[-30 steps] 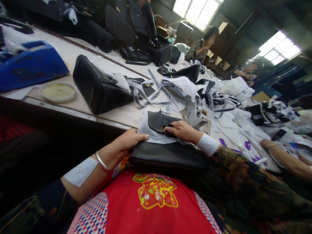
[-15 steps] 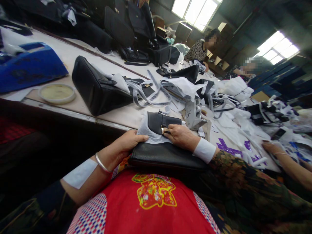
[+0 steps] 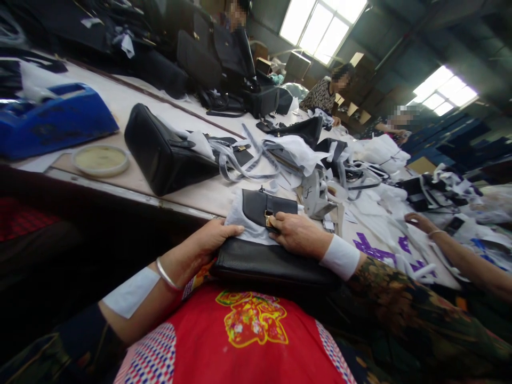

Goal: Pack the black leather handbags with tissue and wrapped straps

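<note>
A black leather handbag (image 3: 267, 263) lies on my lap against the table edge, its front half covered with white tissue paper (image 3: 245, 221). My left hand (image 3: 202, 246) grips the bag's left end, fingers curled over the paper. My right hand (image 3: 295, 233) rests on the bag's black flap (image 3: 267, 204), its fingertips pinched at the small gold clasp (image 3: 267, 219).
Another black handbag (image 3: 160, 152) lies on the long table (image 3: 120, 176), with a round dish (image 3: 101, 160) and a blue tape dispenser (image 3: 56, 120) to its left. Grey straps, paper and bags (image 3: 304, 154) litter the middle. A co-worker's hand (image 3: 418, 220) reaches in from the right.
My right fingers have shifted a little onto the gold clasp. The co-worker's arm at the right has reached further onto the table. The view has tilted slightly down.
</note>
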`<state>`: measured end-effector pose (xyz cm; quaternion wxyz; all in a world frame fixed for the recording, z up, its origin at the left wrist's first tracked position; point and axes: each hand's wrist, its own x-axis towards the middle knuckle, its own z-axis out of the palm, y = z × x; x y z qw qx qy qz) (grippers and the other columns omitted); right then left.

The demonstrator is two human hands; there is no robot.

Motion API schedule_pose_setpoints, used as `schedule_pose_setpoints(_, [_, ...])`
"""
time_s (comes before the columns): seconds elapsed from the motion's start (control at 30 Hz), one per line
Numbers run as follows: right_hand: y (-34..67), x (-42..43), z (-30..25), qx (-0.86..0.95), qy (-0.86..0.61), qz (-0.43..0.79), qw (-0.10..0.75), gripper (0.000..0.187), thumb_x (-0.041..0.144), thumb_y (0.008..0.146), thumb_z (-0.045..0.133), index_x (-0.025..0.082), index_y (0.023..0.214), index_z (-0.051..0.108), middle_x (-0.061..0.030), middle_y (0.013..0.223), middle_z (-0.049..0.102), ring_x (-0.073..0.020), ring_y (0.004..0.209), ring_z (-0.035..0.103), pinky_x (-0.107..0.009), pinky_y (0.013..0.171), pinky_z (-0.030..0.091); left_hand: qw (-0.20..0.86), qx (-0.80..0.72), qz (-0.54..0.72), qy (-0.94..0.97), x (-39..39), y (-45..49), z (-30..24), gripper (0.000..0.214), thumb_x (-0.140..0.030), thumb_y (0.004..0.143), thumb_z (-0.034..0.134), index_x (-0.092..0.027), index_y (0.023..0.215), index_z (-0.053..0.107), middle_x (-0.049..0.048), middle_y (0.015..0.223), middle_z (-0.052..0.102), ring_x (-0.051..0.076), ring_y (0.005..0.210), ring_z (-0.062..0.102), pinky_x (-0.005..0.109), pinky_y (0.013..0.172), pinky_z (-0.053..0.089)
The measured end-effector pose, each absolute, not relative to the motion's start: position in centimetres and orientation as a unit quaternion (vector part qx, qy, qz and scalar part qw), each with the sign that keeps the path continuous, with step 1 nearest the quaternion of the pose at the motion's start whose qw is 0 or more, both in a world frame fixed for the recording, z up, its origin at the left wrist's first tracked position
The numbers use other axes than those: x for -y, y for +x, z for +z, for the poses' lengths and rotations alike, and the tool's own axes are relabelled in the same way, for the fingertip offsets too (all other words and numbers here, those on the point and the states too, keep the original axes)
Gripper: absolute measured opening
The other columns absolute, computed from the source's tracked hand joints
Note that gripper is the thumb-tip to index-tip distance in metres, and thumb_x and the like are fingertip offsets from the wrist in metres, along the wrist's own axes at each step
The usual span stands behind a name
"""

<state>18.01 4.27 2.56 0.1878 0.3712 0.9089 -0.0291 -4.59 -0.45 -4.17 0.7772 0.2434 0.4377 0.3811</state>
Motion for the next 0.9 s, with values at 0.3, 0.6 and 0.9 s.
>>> schedule_pose_setpoints(0.3, [20.3,-4.7,2.6,-0.884,0.446,-0.135,0.038,0.035,0.032,0.105,0.039,0.016,0.105,0.07,-0.0077,0.096,0.063,-0.0169,0.085,0.062,-0.027,0.082,0.045,0.774,-0.443,0.376,0.253,0.5,-4.9,-3.5,0.044,-0.03,0.066,0.084,-0.01,0.103,0.073,0.0106,0.089,0.079,0.022,0.069,0.07,0.031,0.066,0.054])
schedule_pose_setpoints(0.6, [21.8,-5.5,2.7,-0.855,0.435,-0.258,-0.117,0.042,0.04,0.102,0.042,0.015,0.084,0.071,-0.0065,0.086,0.065,-0.0174,0.079,0.06,-0.03,0.075,0.046,0.762,-0.478,0.356,0.254,0.4,-4.6,-2.8,0.029,-0.028,0.069,0.079,-0.01,0.091,0.074,0.0102,0.078,0.078,0.02,0.061,0.068,0.028,0.059,0.053])
schedule_pose_setpoints(0.9, [21.0,-4.5,2.5,-0.904,0.357,-0.237,-0.012,0.063,0.054,0.104,0.031,0.011,0.144,0.052,-0.019,0.153,0.044,-0.0299,0.144,0.038,-0.047,0.118,0.03,0.742,-0.48,0.39,0.259,0.3,-4.5,-3.5,0.051,-0.04,0.07,0.084,-0.012,0.11,0.072,0.0118,0.093,0.079,0.026,0.08,0.074,0.032,0.072,0.057])
